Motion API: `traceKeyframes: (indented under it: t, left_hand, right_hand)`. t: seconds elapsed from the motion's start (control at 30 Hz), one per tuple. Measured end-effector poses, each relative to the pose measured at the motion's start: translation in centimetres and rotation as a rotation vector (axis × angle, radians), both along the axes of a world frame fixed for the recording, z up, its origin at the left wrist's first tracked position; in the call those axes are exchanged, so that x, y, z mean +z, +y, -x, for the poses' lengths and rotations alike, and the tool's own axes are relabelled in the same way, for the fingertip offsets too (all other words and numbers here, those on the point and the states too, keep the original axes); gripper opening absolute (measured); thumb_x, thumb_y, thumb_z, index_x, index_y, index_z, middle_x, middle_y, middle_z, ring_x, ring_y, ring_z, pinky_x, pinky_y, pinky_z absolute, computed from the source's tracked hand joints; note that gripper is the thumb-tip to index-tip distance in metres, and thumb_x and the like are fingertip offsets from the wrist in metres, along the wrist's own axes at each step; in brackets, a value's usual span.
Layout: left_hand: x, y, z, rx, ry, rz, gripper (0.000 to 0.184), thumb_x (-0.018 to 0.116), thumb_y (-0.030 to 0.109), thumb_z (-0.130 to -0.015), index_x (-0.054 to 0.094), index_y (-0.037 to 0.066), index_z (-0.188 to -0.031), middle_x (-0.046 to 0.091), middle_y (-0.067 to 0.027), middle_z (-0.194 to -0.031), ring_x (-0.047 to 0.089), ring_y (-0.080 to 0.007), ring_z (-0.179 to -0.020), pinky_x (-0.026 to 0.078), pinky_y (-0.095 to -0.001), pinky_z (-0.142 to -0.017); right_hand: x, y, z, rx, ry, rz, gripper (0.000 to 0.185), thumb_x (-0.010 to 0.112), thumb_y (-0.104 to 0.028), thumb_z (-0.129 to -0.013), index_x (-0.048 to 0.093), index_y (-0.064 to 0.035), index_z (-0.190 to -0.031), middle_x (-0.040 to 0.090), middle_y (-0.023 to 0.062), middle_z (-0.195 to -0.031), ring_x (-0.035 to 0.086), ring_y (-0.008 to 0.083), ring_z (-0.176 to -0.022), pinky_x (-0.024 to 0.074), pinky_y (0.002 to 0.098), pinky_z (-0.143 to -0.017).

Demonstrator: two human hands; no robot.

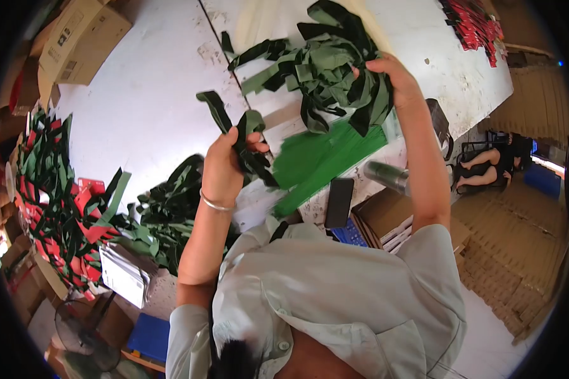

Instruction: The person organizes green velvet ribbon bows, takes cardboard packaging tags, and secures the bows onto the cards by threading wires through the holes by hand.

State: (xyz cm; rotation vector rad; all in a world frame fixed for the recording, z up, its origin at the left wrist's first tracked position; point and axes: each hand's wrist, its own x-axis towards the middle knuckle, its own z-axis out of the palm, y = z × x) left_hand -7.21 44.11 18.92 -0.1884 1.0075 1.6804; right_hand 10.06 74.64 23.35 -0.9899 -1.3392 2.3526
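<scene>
My left hand (224, 155), with a bangle at its wrist, is closed round a dark green fabric strip (216, 112) whose ends stick out above and below the fingers. To the right, my right hand (395, 79) grips the edge of a large tangled bundle of green fabric strips (335, 79). The bundle is over the white table (139, 82); whether it rests there I cannot tell. Under it the tabletop carries a green painted-looking patch (329, 155). Beside my left forearm lies a heap of loose dark green strips (171, 205).
Red and green strips (57, 208) pile up at the left, by a stack of white cards (125, 278). A phone (339, 202) and a clear cup (385, 175) sit near my body. More red strips (471, 31) lie far right. Cardboard boxes (82, 41) stand around; another person (493, 161) sits at right.
</scene>
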Motion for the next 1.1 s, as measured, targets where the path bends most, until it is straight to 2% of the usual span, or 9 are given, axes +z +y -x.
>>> traceKeyframes:
  t: [0.27, 0.33, 0.37, 0.4, 0.47, 0.5, 0.8, 1.0, 1.1]
  left_hand:
    - [0.4, -2.6, 0.2, -0.001, -0.086, -0.110, 0.037, 0.042, 0.025, -0.097, 0.052, -0.006, -0.114, 0.065, -0.0172, -0.096, 0.064, -0.0308, -0.083, 0.052, -0.0415, -0.077]
    - [0.5, -3.1, 0.2, 0.000, -0.095, -0.177, 0.038, 0.039, 0.025, -0.097, 0.051, -0.007, -0.115, 0.065, -0.0175, -0.098, 0.063, -0.0315, -0.084, 0.052, -0.0423, -0.078]
    - [0.3, -3.3, 0.2, 0.002, -0.089, -0.182, 0.036, 0.040, 0.024, -0.096, 0.052, -0.006, -0.113, 0.065, -0.0169, -0.099, 0.064, -0.0318, -0.084, 0.054, -0.0430, -0.075]
    - [0.2, -3.5, 0.2, 0.002, -0.087, -0.180, 0.036, 0.040, 0.024, -0.096, 0.052, -0.006, -0.113, 0.065, -0.0169, -0.099, 0.064, -0.0318, -0.084, 0.054, -0.0430, -0.075]
    - [0.1, -3.7, 0.0, 0.004, -0.092, -0.215, 0.036, 0.040, 0.024, -0.097, 0.051, -0.005, -0.114, 0.065, -0.0170, -0.100, 0.064, -0.0326, -0.084, 0.054, -0.0431, -0.075]
    - [0.1, -3.8, 0.0, 0.002, -0.092, -0.215, 0.036, 0.040, 0.024, -0.097, 0.051, -0.005, -0.114, 0.065, -0.0170, -0.100, 0.064, -0.0326, -0.084, 0.054, -0.0431, -0.075]
    - [0.6, -6.8, 1.3, 0.038, 0.047, -0.161, 0.033, 0.048, 0.011, -0.087, 0.048, -0.008, -0.114, 0.062, -0.0199, -0.105, 0.064, -0.0289, -0.084, 0.050, -0.0356, -0.076]
    - [3.9, -7.1, -1.5, 0.016, 0.187, -0.112, 0.041, 0.054, 0.026, -0.092, 0.048, -0.004, -0.118, 0.060, -0.0135, -0.111, 0.060, -0.0266, -0.102, 0.048, -0.0365, -0.084]
    - [4.0, -7.9, -3.5, 0.136, 0.220, 0.126, 0.041, 0.062, 0.030, -0.088, 0.052, 0.000, -0.115, 0.059, -0.0088, -0.111, 0.056, -0.0161, -0.102, 0.045, -0.0322, -0.088]
  right_hand:
    - [3.8, -0.7, 0.7, -0.226, -0.114, -0.289, 0.020, 0.060, -0.017, -0.083, 0.066, -0.0017, -0.095, 0.067, 0.0076, -0.089, 0.064, 0.0167, -0.083, 0.0513, 0.0285, -0.079]
    - [4.5, -1.5, -0.6, -0.181, 0.215, -0.923, 0.024, 0.060, -0.014, -0.083, 0.063, 0.0007, -0.102, 0.066, 0.0092, -0.090, 0.064, 0.0188, -0.084, 0.0515, 0.0298, -0.081]
    - [5.6, -0.6, -1.9, -0.017, 0.313, -0.850, 0.029, 0.047, -0.002, -0.090, 0.054, -0.0015, -0.118, 0.057, 0.0162, -0.119, 0.056, 0.0249, -0.109, 0.0458, 0.0333, -0.095]
    - [9.0, -1.6, 0.1, -0.445, 0.026, -0.396, 0.029, 0.047, 0.000, -0.088, 0.056, 0.0002, -0.115, 0.062, 0.0135, -0.112, 0.059, 0.0230, -0.104, 0.0466, 0.0320, -0.093]
    - [10.3, -6.2, -0.3, -0.083, 0.033, -1.586, 0.026, 0.051, -0.007, -0.086, 0.059, 0.0023, -0.109, 0.065, 0.0108, -0.103, 0.062, 0.0189, -0.096, 0.0481, 0.0294, -0.088]
    - [12.3, -8.3, 1.8, -0.385, 0.003, -0.649, 0.027, 0.054, -0.013, -0.086, 0.061, 0.0037, -0.106, 0.066, 0.0104, -0.099, 0.063, 0.0157, -0.091, 0.0485, 0.0272, -0.083]
    - [10.4, -11.6, 1.9, 0.055, 0.104, -0.345, 0.031, 0.058, -0.013, -0.081, 0.060, 0.0026, -0.107, 0.067, 0.0087, -0.092, 0.063, 0.0130, -0.080, 0.0512, 0.0246, -0.076]
    - [4.0, -18.4, 6.4, 0.429, -0.354, -0.526, 0.032, 0.067, -0.028, -0.074, 0.065, -0.0002, -0.089, 0.063, 0.0060, -0.074, 0.056, 0.0118, -0.065, 0.0459, 0.0299, -0.060]
    - [0.5, -25.8, 8.0, 0.600, -0.134, -0.808, 0.021, 0.061, -0.019, -0.073, 0.059, 0.0010, -0.081, 0.063, 0.0192, -0.081, 0.060, 0.0361, -0.077, 0.0483, 0.0434, -0.067]
